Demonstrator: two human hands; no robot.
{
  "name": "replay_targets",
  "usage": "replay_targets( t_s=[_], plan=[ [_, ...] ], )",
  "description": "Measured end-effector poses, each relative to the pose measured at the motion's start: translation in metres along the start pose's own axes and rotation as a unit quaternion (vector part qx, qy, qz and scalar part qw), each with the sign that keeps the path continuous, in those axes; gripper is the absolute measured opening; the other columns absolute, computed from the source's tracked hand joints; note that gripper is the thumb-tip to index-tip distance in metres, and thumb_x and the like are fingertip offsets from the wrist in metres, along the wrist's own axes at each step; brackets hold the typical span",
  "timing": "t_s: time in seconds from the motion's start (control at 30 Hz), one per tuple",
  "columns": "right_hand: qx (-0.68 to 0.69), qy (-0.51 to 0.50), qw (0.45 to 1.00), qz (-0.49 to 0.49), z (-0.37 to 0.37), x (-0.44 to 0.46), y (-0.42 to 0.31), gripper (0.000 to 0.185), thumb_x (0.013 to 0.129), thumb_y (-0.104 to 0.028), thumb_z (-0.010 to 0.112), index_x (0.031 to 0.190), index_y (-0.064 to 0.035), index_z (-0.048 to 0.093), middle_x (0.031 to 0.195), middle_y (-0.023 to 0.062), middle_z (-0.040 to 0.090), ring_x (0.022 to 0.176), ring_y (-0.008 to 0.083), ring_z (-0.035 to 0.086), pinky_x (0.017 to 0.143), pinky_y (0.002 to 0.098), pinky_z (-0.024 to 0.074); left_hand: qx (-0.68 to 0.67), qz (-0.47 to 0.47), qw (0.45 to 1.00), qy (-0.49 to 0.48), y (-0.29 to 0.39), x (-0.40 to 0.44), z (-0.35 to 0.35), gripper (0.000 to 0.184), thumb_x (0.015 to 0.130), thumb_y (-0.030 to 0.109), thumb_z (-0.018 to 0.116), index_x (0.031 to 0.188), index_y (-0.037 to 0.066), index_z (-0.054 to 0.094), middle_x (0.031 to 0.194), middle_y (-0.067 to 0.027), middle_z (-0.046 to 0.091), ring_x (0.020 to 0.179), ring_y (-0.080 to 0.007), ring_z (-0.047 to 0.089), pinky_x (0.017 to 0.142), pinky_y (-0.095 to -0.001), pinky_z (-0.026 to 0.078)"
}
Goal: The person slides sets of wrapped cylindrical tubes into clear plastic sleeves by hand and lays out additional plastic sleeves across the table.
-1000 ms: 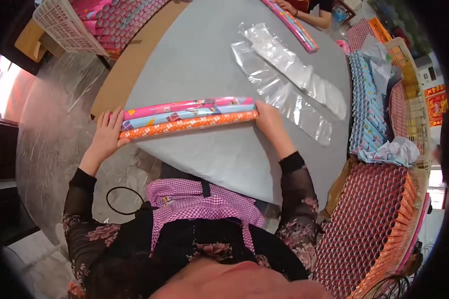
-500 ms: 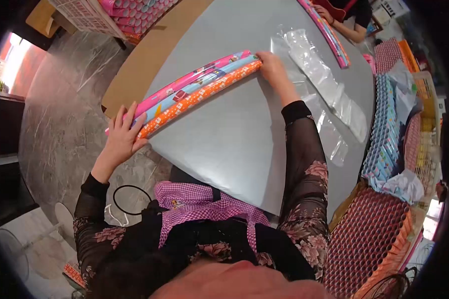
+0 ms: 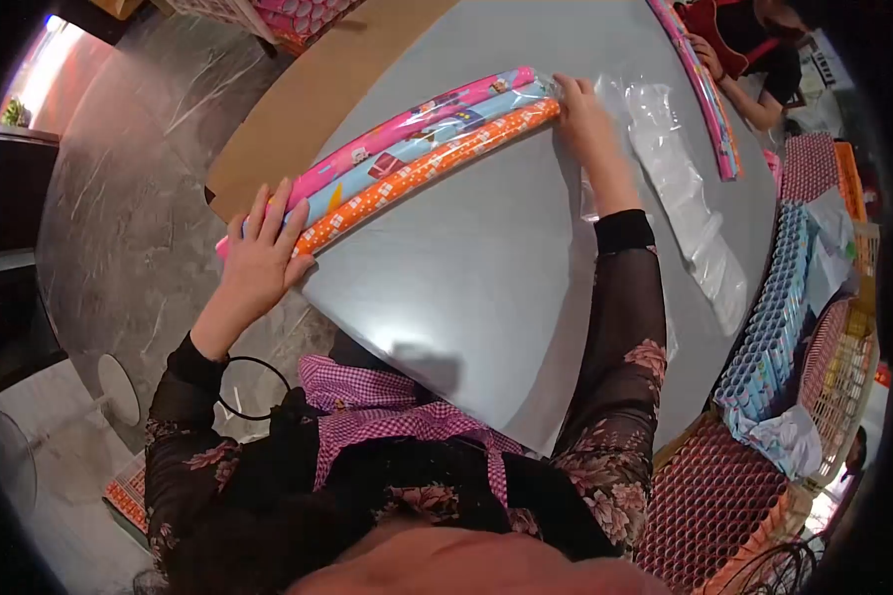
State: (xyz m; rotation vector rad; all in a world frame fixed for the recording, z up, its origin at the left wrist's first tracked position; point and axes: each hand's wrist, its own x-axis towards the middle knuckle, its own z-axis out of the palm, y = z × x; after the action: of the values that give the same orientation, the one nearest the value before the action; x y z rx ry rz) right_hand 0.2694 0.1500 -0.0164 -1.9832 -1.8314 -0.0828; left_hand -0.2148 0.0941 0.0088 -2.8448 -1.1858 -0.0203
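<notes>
Three gift wrap rolls, one pink, one light blue and one orange, lie side by side at a slant over the grey table. Shiny clear film shows around them and at their right end. My left hand grips the left end, its fingers laid across the rolls and its thumb on the near side. At the other end, my right hand is closed around the film-covered tip; part of its grip is hidden.
Clear plastic sleeves lie right of my right arm. Across the table, a co-worker's hand holds another pink roll. Stacked blue rolls and dark red rolls stand along the right. Brown cardboard borders the table's left edge.
The view has shifted. Both hands and the rolls have moved slightly farther from my body. Clear film now shows between the roll ends and my right hand.
</notes>
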Motion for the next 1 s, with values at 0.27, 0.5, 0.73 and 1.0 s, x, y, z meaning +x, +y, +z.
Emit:
replay_targets(
  t_s=[0.27, 0.5, 0.73, 1.0],
  plan=[
    [0.031, 0.099, 0.994, -0.031, -0.049, -0.051, -0.019, 0.039, 0.089, -0.007, 0.056, 0.128, -0.011, 0.053, 0.133, 0.0159, 0.053, 0.109, 0.0397, 0.058, 0.087, 0.0441, 0.0512, 0.011, -0.03, 0.999, 0.005, 0.01, 0.002, 0.003, 0.069, 0.089, 0.04, 0.06, 0.147, 0.01, 0.037, 0.158, -0.0149, 0.023, 0.142, -0.0359, 0.027, 0.105, -0.0544, 0.03],
    [-0.087, -0.039, 0.991, -0.092, -0.089, -0.219, -0.055, 0.04, 0.086, -0.011, 0.061, 0.125, -0.0119, 0.054, 0.134, 0.0115, 0.053, 0.125, 0.0337, 0.048, 0.101, 0.05, 0.0372, 0.038, -0.083, 0.995, 0.037, 0.034, -0.011, -0.004, 0.067, 0.095, 0.046, 0.051, 0.149, 0.011, 0.033, 0.157, -0.0157, 0.024, 0.14, -0.0372, 0.029, 0.1, -0.0578, 0.034],
    [-0.051, 0.016, 0.999, 0.009, -0.148, -0.374, -0.109, 0.032, 0.089, -0.008, 0.059, 0.121, -0.0049, 0.059, 0.133, 0.0135, 0.055, 0.127, 0.0351, 0.047, 0.106, 0.0509, 0.0326, 0.066, -0.128, 0.987, 0.069, 0.056, -0.002, -0.01, 0.066, 0.097, 0.047, 0.046, 0.15, 0.012, 0.03, 0.158, -0.0151, 0.022, 0.14, -0.0383, 0.03, 0.098, -0.0593, 0.037],
    [0.002, 0.056, 0.982, 0.182, -0.133, -0.476, -0.138, 0.031, 0.086, -0.005, 0.059, 0.117, -0.0022, 0.06, 0.133, 0.0172, 0.055, 0.127, 0.0355, 0.047, 0.106, 0.0477, 0.0324, 0.037, -0.136, 0.988, 0.066, 0.068, 0.109, -0.008, 0.067, 0.098, 0.053, 0.038, 0.151, 0.015, 0.026, 0.156, -0.0154, 0.025, 0.138, -0.0397, 0.033, 0.097, -0.0633, 0.037]
  ],
)
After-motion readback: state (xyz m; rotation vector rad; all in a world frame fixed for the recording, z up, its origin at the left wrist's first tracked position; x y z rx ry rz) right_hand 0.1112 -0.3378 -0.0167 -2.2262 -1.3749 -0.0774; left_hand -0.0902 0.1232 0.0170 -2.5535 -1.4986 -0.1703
